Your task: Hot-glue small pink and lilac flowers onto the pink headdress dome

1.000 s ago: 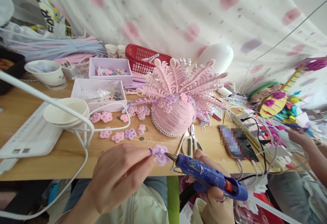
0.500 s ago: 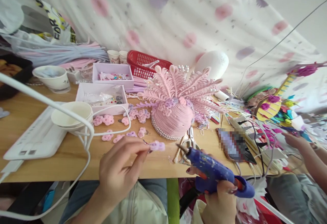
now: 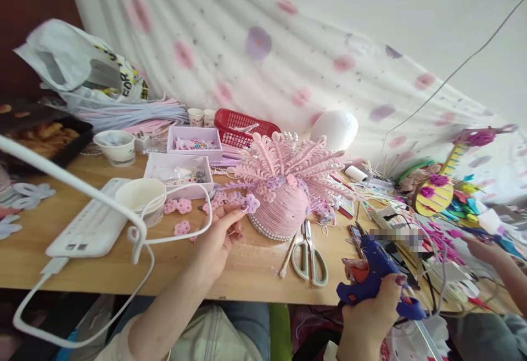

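Between thumb and finger, my left hand (image 3: pixel 220 235) pinches a small purple flower (image 3: pixel 251 203), held against or just in front of the left side of a pink headdress (image 3: pixel 282 207). That headdress has a rounded, cord-wrapped dome edged with pearls, flowers on its front and feathery pink plumes above. My right hand (image 3: pixel 373 306) is wrapped round a blue hot glue gun (image 3: pixel 376 270), over the table's front edge and away from the headdress. Scissors (image 3: pixel 309 262) with pale green handles lie between my hands. Loose pink flowers (image 3: pixel 178 205) lie left of my left hand.
A white cable (image 3: pixel 94 182) loops across the left foreground, near paper cups (image 3: pixel 142 196) and a white power strip (image 3: pixel 93 221). Bead boxes (image 3: pixel 181 170) and a red basket (image 3: pixel 247 125) stand behind. At right, another person's hand (image 3: pixel 486 251) is near a yellow flower-decorated instrument shape (image 3: pixel 434 196).
My left hand has carried the purple flower up to the headdress. My right hand has drawn the glue gun away to the right, uncovering the scissors. The view has shifted.
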Action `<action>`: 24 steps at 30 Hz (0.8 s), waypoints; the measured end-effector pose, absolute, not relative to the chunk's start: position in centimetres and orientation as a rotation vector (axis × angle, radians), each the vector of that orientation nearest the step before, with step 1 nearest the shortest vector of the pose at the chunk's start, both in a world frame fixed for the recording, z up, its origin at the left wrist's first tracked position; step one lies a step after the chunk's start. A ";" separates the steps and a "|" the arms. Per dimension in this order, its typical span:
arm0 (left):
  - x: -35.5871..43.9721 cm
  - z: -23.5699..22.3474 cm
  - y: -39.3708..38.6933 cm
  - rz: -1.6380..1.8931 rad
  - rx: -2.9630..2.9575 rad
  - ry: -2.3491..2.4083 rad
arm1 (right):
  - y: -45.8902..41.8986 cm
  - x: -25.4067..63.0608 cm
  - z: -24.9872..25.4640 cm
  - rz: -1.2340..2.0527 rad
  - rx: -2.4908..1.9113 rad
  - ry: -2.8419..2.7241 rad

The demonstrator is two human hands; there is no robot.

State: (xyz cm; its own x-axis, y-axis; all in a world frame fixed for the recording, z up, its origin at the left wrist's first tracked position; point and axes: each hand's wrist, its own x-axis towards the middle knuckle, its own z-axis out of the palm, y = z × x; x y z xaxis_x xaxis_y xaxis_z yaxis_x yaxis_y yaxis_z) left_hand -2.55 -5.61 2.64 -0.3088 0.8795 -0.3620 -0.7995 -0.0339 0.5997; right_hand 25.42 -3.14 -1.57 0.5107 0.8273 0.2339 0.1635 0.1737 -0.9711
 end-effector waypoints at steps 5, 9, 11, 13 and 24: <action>-3.1 1.3 -3.7 1.592 -0.017 0.864 | -1.6 23.7 -0.5 0.599 -1.312 -0.734; -2.8 0.5 -2.7 1.525 -0.020 0.900 | 0.0 24.8 -1.3 0.723 -1.248 -0.781; -2.4 0.3 -2.4 1.494 -0.007 0.915 | 0.8 25.8 -2.0 0.745 -1.221 -0.787; -2.0 0.2 -2.1 1.472 0.008 0.936 | 1.4 26.6 -2.6 0.759 -1.210 -0.789; -0.5 0.2 -0.4 1.477 0.091 1.105 | 0.3 24.8 -2.4 0.694 -1.301 -0.827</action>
